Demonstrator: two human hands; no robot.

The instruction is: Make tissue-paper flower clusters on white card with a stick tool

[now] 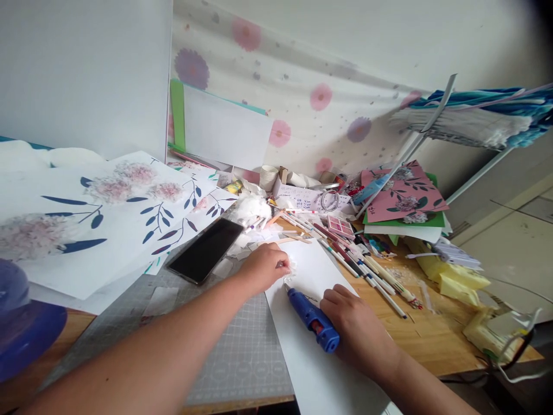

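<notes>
My right hand (356, 323) grips a blue glue gun (311, 317) lying low over a white sheet of paper (311, 357), its nozzle pointing up and left. My left hand (264, 266) is closed in a pinch on a small white tuft (292, 266) pressed to the top of the sheet, just above the nozzle. The sheet lies across a grey cutting mat (242, 351) and the wooden table (432, 334).
A black phone (205, 249) lies left of my left hand. Flower-printed sheets (108, 213) cover the left side. Several pens and pencils (367, 268), a pink card stack (401, 202), yellow foam pieces (458, 276) and a blue round object (26, 323) crowd the table.
</notes>
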